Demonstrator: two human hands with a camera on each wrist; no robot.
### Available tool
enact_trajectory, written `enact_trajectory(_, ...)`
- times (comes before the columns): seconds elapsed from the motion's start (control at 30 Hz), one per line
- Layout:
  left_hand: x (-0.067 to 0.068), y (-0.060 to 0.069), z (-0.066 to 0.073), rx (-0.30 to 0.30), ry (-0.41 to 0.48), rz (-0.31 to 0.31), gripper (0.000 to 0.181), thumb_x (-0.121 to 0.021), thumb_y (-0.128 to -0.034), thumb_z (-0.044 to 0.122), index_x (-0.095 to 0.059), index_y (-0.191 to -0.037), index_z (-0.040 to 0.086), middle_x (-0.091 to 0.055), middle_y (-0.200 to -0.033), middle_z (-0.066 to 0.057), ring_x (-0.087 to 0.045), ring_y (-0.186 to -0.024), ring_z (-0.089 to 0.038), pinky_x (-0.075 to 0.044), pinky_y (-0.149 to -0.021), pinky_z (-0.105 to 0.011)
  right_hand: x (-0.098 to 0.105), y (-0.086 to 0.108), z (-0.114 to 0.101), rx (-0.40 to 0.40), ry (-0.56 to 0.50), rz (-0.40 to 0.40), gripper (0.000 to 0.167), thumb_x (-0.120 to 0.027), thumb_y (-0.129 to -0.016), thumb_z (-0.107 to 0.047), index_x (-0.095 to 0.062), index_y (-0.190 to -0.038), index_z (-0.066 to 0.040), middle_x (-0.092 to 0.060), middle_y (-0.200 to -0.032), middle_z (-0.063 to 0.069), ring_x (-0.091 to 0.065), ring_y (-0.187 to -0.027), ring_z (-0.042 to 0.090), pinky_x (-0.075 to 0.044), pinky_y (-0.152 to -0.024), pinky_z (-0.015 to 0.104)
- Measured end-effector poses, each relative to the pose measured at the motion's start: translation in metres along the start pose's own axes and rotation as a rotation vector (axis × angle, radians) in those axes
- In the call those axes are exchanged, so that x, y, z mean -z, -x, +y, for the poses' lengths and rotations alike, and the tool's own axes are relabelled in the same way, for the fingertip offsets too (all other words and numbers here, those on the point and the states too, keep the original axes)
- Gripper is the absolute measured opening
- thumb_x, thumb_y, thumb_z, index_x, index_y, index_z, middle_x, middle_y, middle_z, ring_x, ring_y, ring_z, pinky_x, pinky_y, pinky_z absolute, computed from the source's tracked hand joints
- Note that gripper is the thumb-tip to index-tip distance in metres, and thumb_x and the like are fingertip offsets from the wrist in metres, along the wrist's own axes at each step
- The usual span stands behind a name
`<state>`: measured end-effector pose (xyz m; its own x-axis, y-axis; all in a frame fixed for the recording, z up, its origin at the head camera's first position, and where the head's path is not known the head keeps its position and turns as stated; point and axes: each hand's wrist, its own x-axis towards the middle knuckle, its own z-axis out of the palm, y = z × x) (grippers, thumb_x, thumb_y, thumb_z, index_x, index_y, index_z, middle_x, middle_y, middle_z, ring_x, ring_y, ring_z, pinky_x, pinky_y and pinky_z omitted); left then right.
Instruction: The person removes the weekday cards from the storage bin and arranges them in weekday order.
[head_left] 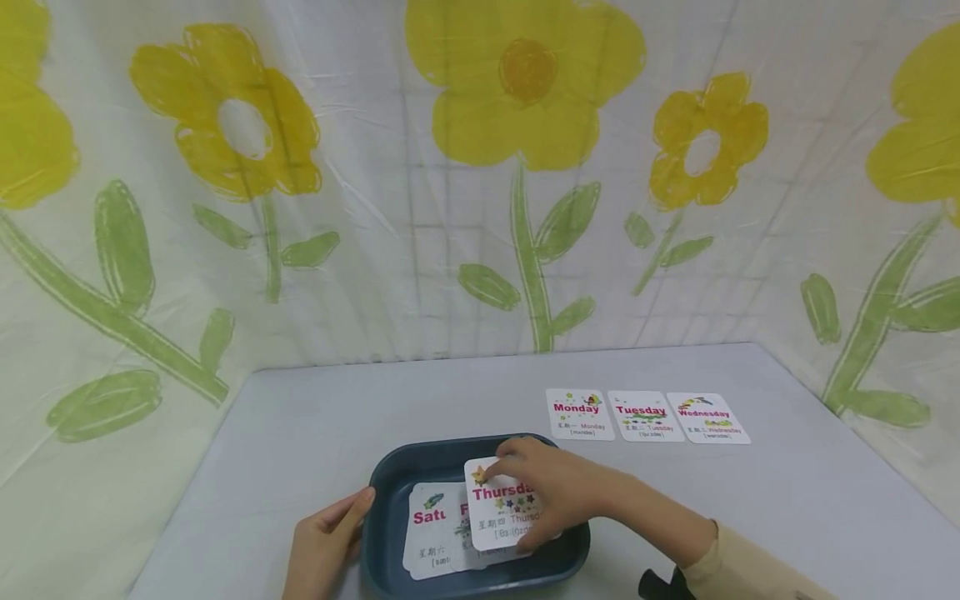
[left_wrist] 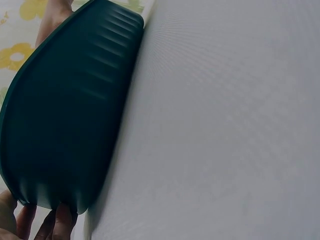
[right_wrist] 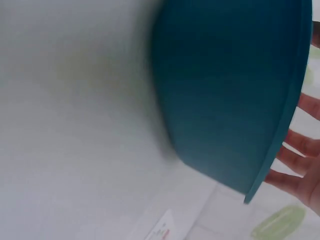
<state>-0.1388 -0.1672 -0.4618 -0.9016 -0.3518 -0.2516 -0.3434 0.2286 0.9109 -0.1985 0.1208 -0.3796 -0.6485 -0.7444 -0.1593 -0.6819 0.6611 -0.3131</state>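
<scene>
My left hand [head_left: 324,533] grips the left end of a dark teal tray [head_left: 382,533], thumb at the rim. The left wrist view shows its fingers [left_wrist: 62,222] against the tray's outer wall. Over the tray, my right hand [head_left: 566,483] holds a white "Thursday" card [head_left: 498,521], with fingers at its top and the thumb at its lower edge. Under that card, a "Saturday" card [head_left: 427,533] and a partly covered card starting with "F" [head_left: 467,542] lie in the tray. The right wrist view shows spread fingers [right_wrist: 300,142] beside the tray's rim.
Right of the tray, towards the table's back, "Monday" [head_left: 580,425], "Tuesday" [head_left: 647,427] and "Wednesday" [head_left: 708,429] cards lie face up in a row. A curtain with yellow flowers [head_left: 525,125] stands behind the pale table [head_left: 375,400].
</scene>
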Motion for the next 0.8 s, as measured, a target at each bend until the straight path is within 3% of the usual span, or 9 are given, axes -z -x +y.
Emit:
enact_trajectory(0.27,0.000,-0.001,0.000,0.004,-0.009,-0.009,0.085,-0.060,-0.0737,0.067,-0.059,-0.118,-0.005,-0.055,-0.122,-0.025,-0.060,-0.104,-0.039,-0.055,-0.074,-0.038,0.003,0.011,0.010,-0.022,0.030,0.022,0.070,-0.079,-0.062,-0.051,-0.051,-0.124,-0.035,-0.043,-0.136,0.000,-0.043,-0.119,0.018,-0.043,-0.098,0.043)
enact_trajectory(0.8,0.000,0.000,-0.001,-0.005,0.005,0.004,0.085,-0.061,-0.0729,0.066,-0.059,-0.118,-0.006,-0.057,-0.119,-0.025,-0.061,-0.102,-0.037,-0.055,-0.073,-0.037,0.022,0.055,0.041,-0.143,-0.036,0.085,0.071,-0.080,-0.061,-0.051,-0.050,-0.123,-0.035,-0.039,-0.137,0.001,-0.044,-0.118,0.022,-0.048,-0.091,0.045)
